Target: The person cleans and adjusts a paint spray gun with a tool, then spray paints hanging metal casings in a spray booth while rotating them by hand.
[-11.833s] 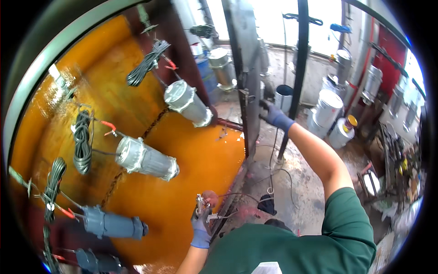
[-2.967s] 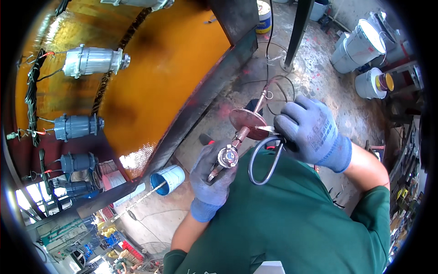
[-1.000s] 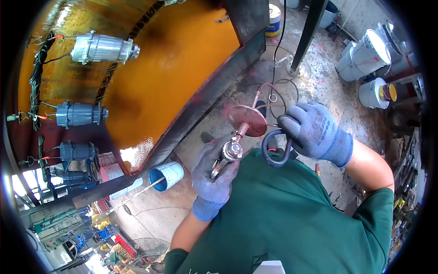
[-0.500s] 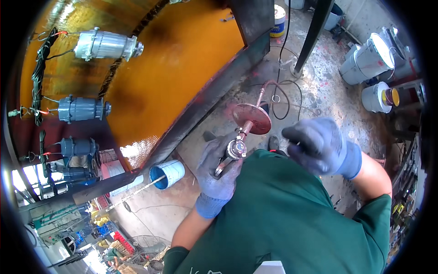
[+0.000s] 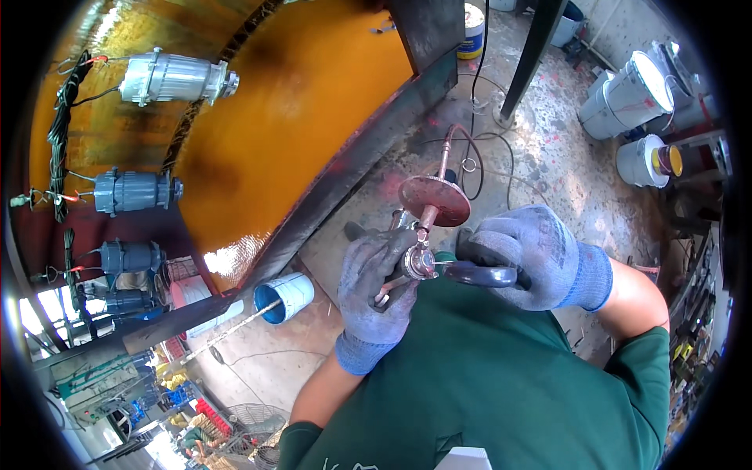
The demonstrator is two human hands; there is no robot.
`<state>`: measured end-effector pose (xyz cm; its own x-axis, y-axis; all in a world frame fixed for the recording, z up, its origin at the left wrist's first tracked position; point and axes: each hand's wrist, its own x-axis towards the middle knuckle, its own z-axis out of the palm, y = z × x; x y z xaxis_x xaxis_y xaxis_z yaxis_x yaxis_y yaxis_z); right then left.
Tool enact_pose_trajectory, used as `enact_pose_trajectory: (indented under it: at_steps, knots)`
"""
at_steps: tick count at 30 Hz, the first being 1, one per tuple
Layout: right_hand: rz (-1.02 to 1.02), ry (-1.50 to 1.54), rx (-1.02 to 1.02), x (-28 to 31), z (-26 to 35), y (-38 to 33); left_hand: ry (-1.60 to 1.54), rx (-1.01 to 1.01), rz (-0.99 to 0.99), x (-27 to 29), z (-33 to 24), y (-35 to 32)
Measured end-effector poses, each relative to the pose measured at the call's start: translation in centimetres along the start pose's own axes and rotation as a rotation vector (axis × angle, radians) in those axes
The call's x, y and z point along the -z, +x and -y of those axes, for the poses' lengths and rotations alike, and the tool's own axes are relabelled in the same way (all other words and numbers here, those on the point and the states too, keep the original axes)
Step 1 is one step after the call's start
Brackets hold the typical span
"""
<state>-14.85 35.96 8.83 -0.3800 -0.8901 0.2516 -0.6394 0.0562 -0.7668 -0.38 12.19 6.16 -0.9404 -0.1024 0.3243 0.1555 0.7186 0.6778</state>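
Observation:
My left hand (image 5: 374, 294), in a grey-blue work glove, is closed round a metal spray gun (image 5: 420, 264). From the gun's front a reddish-brown stained pipe leads to a round disc (image 5: 435, 200), with a thin bent tube continuing beyond it. My right hand (image 5: 529, 254), gloved too, is closed on a tool with a rounded dark blue handle (image 5: 479, 274). A thin metal shank runs from this handle to the gun's round end. The tool's exact kind cannot be made out.
Left stands a large orange-yellow panel (image 5: 298, 117) with a dark metal edge and several motor-like units (image 5: 168, 77) hanging before it. A blue-lined bucket (image 5: 286, 298) sits below. White pails (image 5: 627, 98) stand at right, near a dark post (image 5: 533, 66). Cables cross the stained floor.
My right hand has come left and slightly down to the gun, and the dark-handled tool now shows plainly. My left hand stays on the spray gun, which is slightly turned.

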Motion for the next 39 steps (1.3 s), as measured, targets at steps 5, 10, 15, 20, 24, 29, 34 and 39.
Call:
enact_pose_trajectory:
  at_steps: [5, 10, 15, 20, 24, 29, 34, 39]
  knots:
    - [0.02, -0.015, -0.037, -0.1, 0.0, 0.1, -0.04, 0.021, -0.004, 0.1, 0.2, 0.0]
    - [-0.102, -0.046, -0.051, -0.5, -0.8, 0.5, -0.074, -0.03, 0.032, 0.6, -0.5, 0.5]
    - [-0.066, 0.023, -0.033, -0.2, -0.8, 0.3, -0.061, -0.014, 0.039, 0.5, -0.3, 0.6]
    - [-0.06, 0.066, -0.004, -0.7, -1.2, 0.1, -0.076, -0.02, 0.038, 0.3, 0.1, 0.4]
    - [-0.038, 0.069, -0.009, -0.6, -1.1, 0.0, -0.068, -0.018, 0.051, 0.4, -0.1, 0.3]
    - [-0.048, 0.099, 0.014, -0.6, -1.2, 0.1, -0.058, -0.01, 0.043, 0.2, 0.0, 0.2]
    - [-0.003, 0.121, -0.032, -0.5, -1.2, -0.1, -0.062, 0.014, 0.066, 0.3, -0.4, 0.3]
    - [0.005, 0.1, 0.079, 0.6, -1.3, 0.5, -0.089, -0.006, 0.102, 0.5, -0.2, 0.4]
